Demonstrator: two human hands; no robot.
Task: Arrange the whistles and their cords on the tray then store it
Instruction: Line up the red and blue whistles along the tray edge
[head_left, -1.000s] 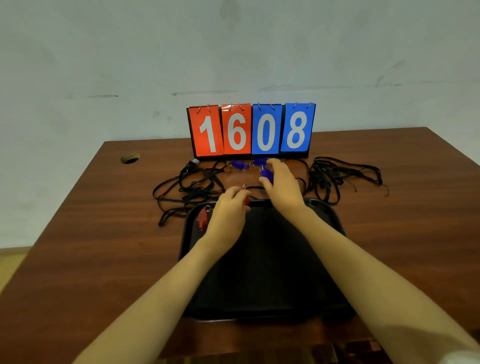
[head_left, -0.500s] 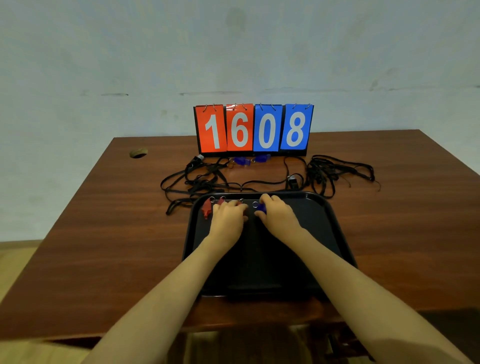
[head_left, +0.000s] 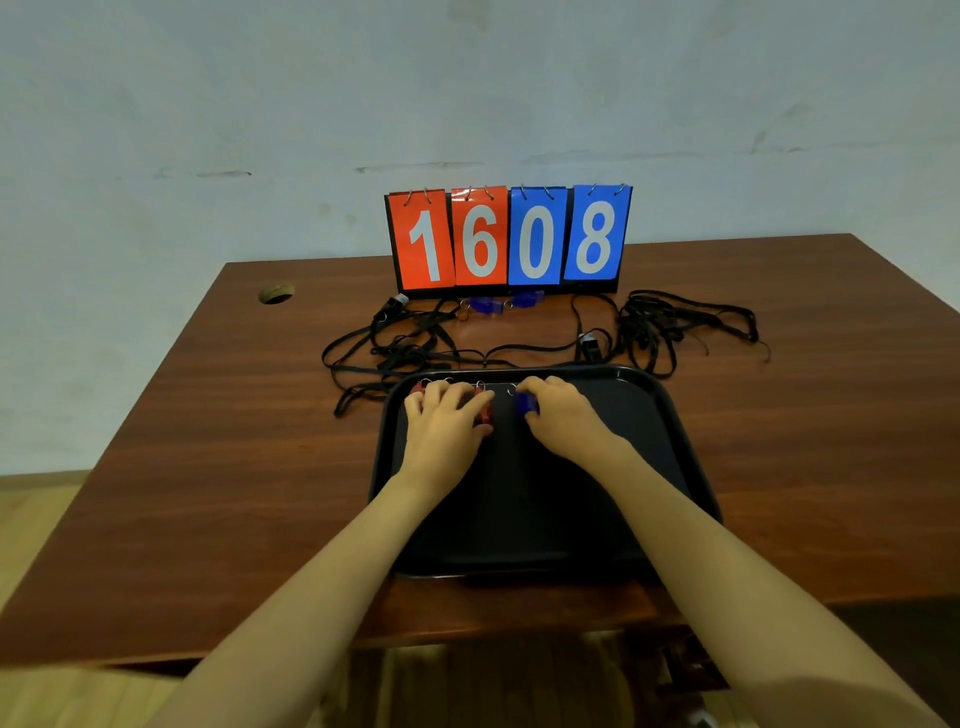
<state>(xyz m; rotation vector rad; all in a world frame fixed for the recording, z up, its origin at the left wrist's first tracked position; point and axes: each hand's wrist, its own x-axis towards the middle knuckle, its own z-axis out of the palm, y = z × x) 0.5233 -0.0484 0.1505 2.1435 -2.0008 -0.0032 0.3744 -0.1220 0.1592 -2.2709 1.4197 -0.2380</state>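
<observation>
On my feed the black tray (head_left: 680, 415) sits on the brown wooden table (head_left: 208, 467) toward 6 o'clock, with its near rim close to the table's front edge. Both hands are down at the tray's far end.

The left hand (head_left: 447, 421) lies palm-down at the tray's 11 o'clock corner. Its fingers are curled over a row of red whistles (head_left: 487, 411). Thumb and forefinger pinch the rightmost one, and another red body peeks out at the hand's 10 o'clock. Small metal rings show just past the fingertips, along the far rim.

The right hand (head_left: 566, 418) sits at the tray's 12 o'clock, just beside the left but not touching it. Its fingers curl round a blue whistle (head_left: 524, 403), held on the thumb side against the tray floor.

Two more blue whistles on the table (head_left: 485, 304) lie side by side at 12 o'clock from the tray, just in front of the flip scoreboard (head_left: 509, 239), which reads 1608 on two red and two blue cards.

The black cords (head_left: 395, 349) spread in a loose tangle at the tray's 11 o'clock. A denser cord heap (head_left: 675, 322) lies at 1 o'clock, and a single strand runs between the two just beyond the far rim.

A small dark piece (head_left: 589, 342) with a pale end rests among the cords near that rim; I cannot tell what it is.

A round cable hole (head_left: 276, 293) marks the table at 10 o'clock.
</observation>
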